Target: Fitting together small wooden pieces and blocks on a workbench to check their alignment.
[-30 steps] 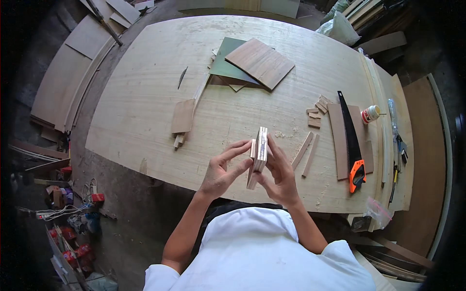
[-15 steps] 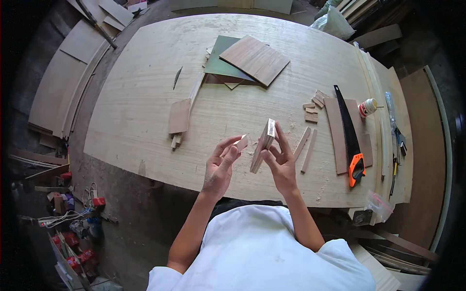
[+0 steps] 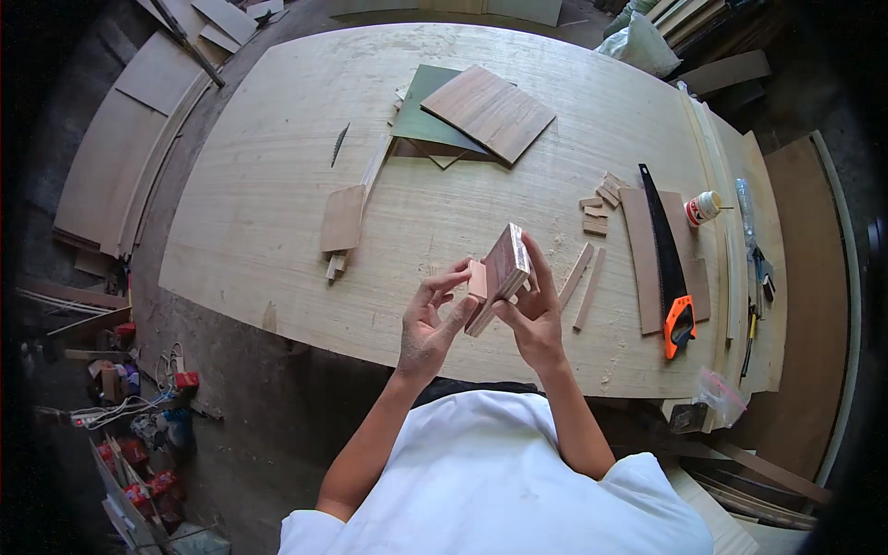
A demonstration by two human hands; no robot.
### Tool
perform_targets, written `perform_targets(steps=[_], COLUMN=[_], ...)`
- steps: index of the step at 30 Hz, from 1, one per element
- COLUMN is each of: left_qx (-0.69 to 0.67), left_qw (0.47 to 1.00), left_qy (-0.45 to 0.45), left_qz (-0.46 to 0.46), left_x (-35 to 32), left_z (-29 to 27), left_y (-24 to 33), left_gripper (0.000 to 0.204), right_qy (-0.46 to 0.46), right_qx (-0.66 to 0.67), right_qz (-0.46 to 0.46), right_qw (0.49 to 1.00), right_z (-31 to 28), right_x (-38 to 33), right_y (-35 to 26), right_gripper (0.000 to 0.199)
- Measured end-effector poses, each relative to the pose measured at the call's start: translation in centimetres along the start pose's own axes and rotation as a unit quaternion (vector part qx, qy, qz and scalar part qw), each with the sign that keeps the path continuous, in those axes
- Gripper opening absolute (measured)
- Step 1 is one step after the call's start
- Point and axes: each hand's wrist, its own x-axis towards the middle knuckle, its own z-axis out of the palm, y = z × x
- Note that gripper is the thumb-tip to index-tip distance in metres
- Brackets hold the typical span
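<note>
the left hand is raised above the near edge of the table, palm up, fingers spread apart. its fingertips touch the small wooden piece that sits against the left face of the wooden block; the fingers do not close around it.

far to the left of this hand, and beyond it, a flat plywood offcut lies on the table with small wood scraps at its near end. a thin dark blade lies further out still.

the wooden block is held in the air between both hands, tilted, one broad face turned up. the right hand is clamped on it: the fingers wrap its right side and the thumb presses from below.

beyond the hands, a brown board rests on a green sheet.

just to the right of the right hand, two thin wooden strips lie on the table. further right lie small cut blocks, then a handsaw with an orange handle resting on a board, and a glue bottle.
</note>
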Motion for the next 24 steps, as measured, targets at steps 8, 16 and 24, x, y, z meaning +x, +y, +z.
perform_targets(steps=[8, 16, 24], left_qx=[0.011, -0.002, 0.007], left_qw=[1.000, 0.998, 0.999], left_qy=[-0.012, -0.017, 0.009], left_qz=[0.022, 0.055, 0.050], left_x=[0.1, -0.1, -0.3], left_z=[-0.1, 0.4, 0.4], left_y=[-0.1, 0.1, -0.2], left_gripper=[0.035, 0.033, 0.030], right_qy=[-0.018, -0.011, -0.023], right_qx=[0.015, -0.025, -0.029], right_qz=[0.016, 0.016, -0.002], right_qw=[1.000, 1.000, 0.999], right_z=[-0.1, -0.2, 0.2], right_x=[0.0, -0.2, -0.4], right_y=[-0.3, -0.4, -1.2], right_gripper=[0.092, 0.090, 0.091])
